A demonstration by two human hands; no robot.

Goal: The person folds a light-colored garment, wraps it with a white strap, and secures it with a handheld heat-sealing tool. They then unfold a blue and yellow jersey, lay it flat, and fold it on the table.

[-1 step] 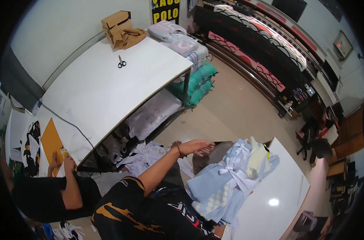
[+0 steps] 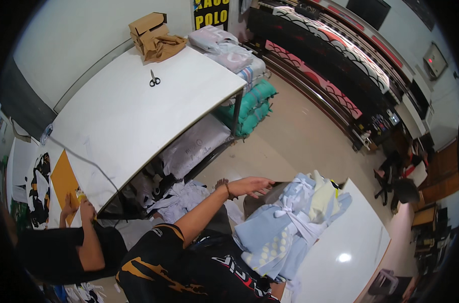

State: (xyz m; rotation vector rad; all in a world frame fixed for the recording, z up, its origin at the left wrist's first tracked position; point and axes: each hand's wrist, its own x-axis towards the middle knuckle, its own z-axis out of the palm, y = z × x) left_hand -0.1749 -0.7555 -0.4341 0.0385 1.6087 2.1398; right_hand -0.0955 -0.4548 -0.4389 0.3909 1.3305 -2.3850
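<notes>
My left hand, a bracelet on its wrist, reaches out past a tied bundle of light blue fabric pieces. Its fingers are stretched out and hold nothing that I can see; their tips come close to a thin edge by a grey-brown surface. A white strip is knotted round the bundle, which has pale yellow dots and a pale yellow piece on top. The bundle lies on a white table. Only a bit of my right arm shows below the bundle; the hand is hidden.
On the left, a co-worker's hands work at an orange sheet on a large white table. Scissors and a cardboard box lie there. Wrapped sacks sit beneath. A wide printing machine stands at the back right.
My left hand has shifted slightly to the right, its fingers now nearer the thin edge. The bundle stays in place.
</notes>
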